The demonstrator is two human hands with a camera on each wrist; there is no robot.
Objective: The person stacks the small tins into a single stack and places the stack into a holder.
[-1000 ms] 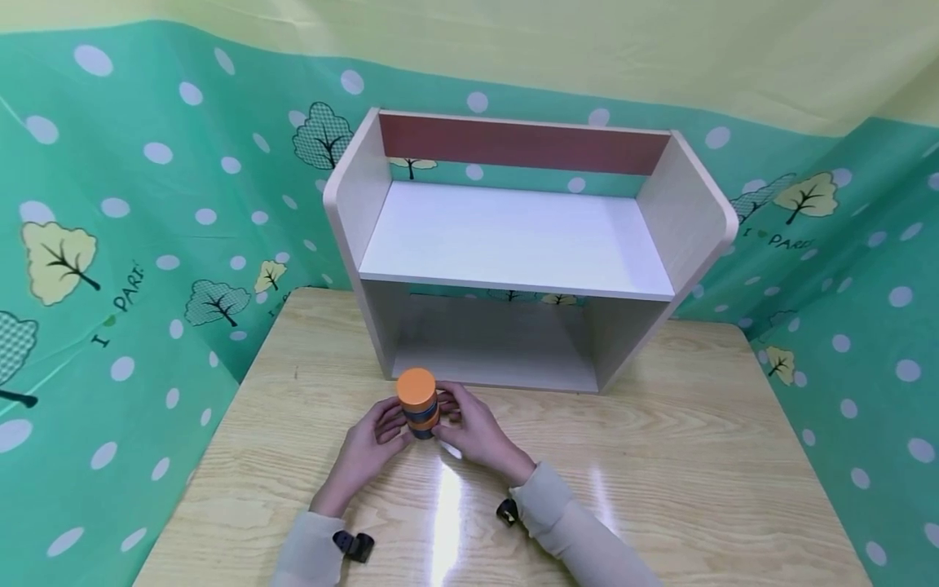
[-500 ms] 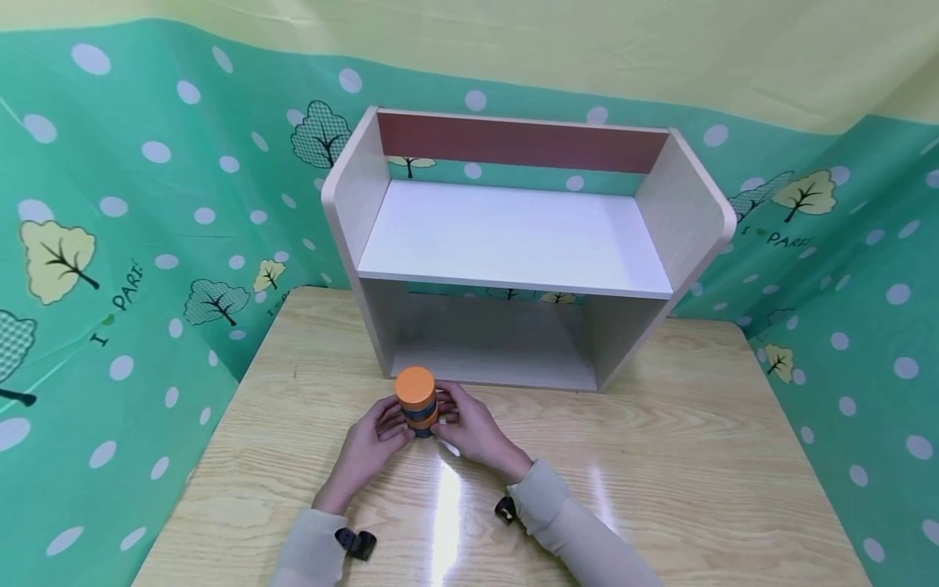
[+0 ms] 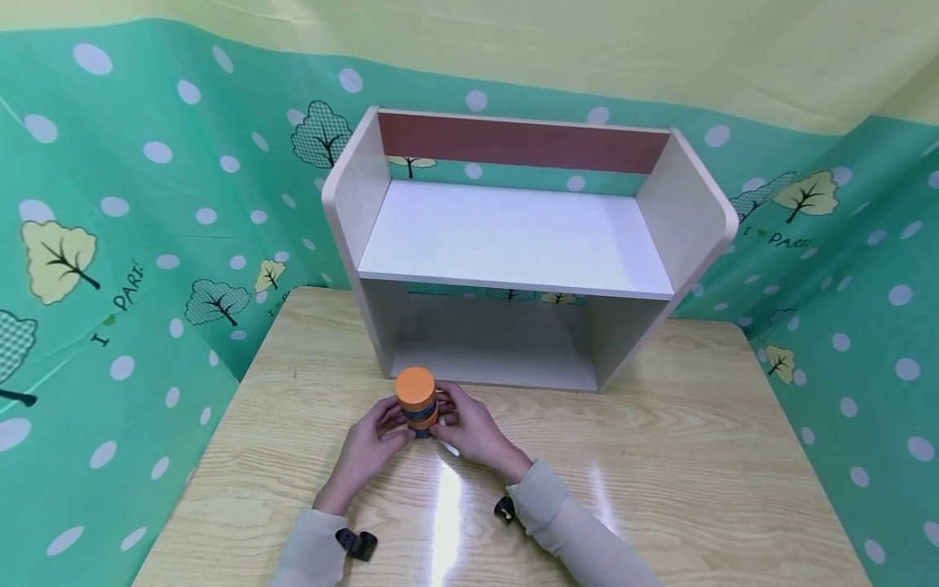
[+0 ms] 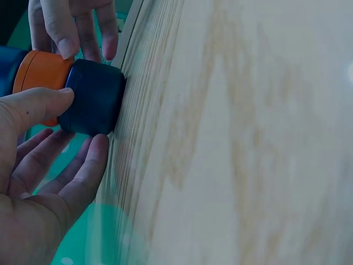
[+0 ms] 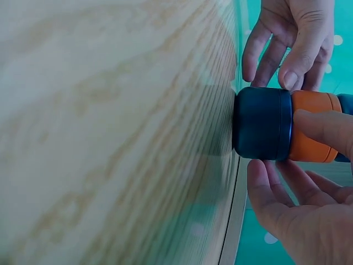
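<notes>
An upright stack of small round tins, orange and dark blue by turns, stands on the table with an orange one on top. In both wrist views the bottom dark blue tin meets the wood. From the left, my left hand holds the stack, its thumb where the bottom tin meets the orange tin above it. My right hand holds the stack from the other side, thumb on that lower orange tin. Fingers of both hands curve round the far side, partly hidden in the head view.
A two-level white shelf unit stands just behind the hands, its lower front edge close to the stack. The wooden table extends to both sides. Green dotted cloth surrounds the table.
</notes>
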